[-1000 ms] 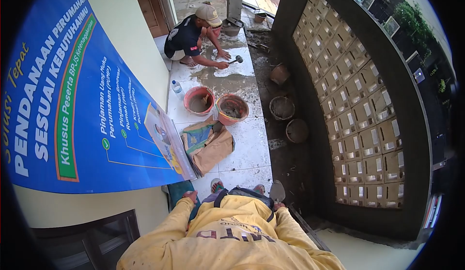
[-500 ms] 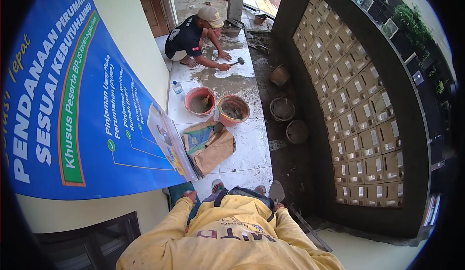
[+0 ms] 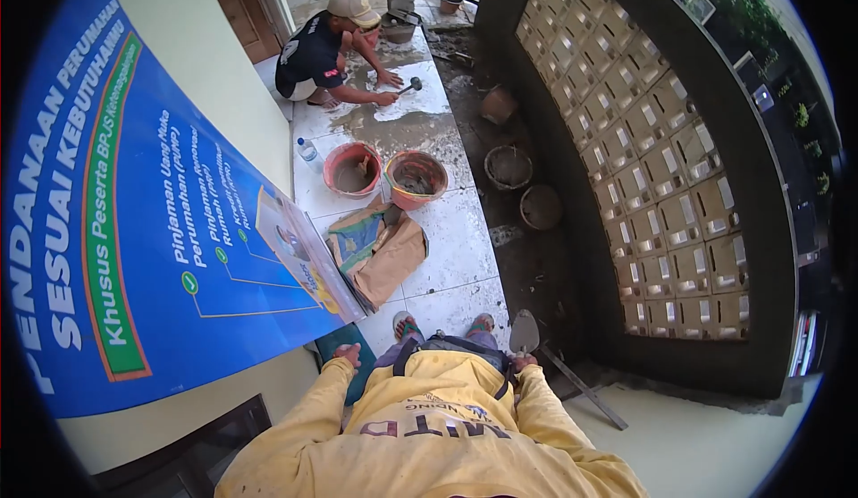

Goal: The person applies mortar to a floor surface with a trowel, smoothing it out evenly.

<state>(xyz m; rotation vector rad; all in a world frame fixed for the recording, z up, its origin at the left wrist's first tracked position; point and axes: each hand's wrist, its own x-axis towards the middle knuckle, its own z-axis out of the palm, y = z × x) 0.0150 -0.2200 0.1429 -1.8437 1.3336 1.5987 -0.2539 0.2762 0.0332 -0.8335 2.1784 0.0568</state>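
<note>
My right hand (image 3: 525, 365) grips a trowel (image 3: 525, 330) beside my right hip, its blade pointing forward over the tile edge. My left hand (image 3: 347, 353) hangs at my left side with the fingers curled; whether anything is inside it is hidden. Right by that hand is a dark green object (image 3: 361, 380), partly covered by my sleeve. In front of my feet lies a crumpled brown paper sack (image 3: 391, 261). Beyond it stand two red buckets: the left bucket (image 3: 351, 169) and the right bucket (image 3: 416, 179), both holding grey mortar.
A co-worker (image 3: 308, 55) crouches ahead on the white tiles (image 3: 456, 239), holding a mallet (image 3: 411, 85). A blue banner (image 3: 134, 230) stands close at left, near a water bottle (image 3: 307, 151). Several buckets (image 3: 508, 167) sit in the dirt strip beside the block wall (image 3: 657, 185).
My view has shifted, so the buckets, sack and co-worker appear further left. My feet show more fully, and the trowel sits slightly higher and further right in view.
</note>
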